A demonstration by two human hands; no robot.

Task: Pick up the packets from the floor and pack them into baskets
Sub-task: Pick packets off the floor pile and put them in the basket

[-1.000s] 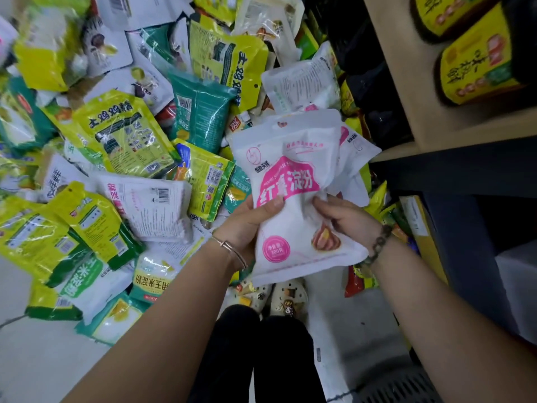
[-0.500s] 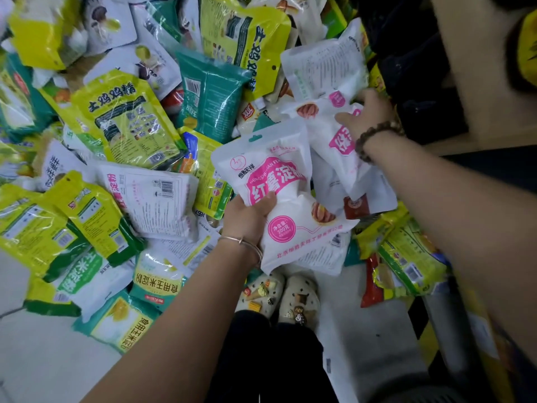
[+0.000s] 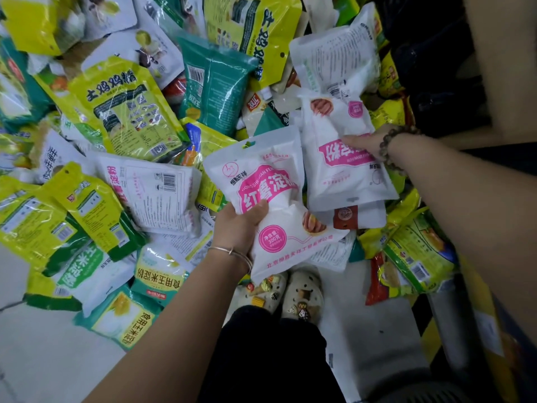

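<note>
- Two pale clogs [image 3: 302,295] stand nearest the camera on the grey floor [image 3: 43,359], at the edge of a loose heap of packets.
- Just beyond them the left hand [image 3: 241,228] has its grip closed round the waist of a pink-and-white starch packet [image 3: 270,199]. The thumb lies across the front, and the pouch is held clear of the heap.
- The pouch creases in where it is squeezed, so the filling is probably soft powder. It should sag and shift, weigh little, and its film looks smooth and slippery. A hold round the middle or on the flat top seal would suit it best.
- Farther right, the right hand [image 3: 366,142] grips a second pink-and-white packet [image 3: 340,170] near its right edge. One digit lies across the face and the rest are hidden behind. The print reads upside down, and the packet leans on the heap.
- Beyond these, a yellow-green chicken-essence packet [image 3: 125,112], a teal packet [image 3: 215,82] and a white packet [image 3: 334,59] lie overlapping.
- No basket is plainly in view.
</note>
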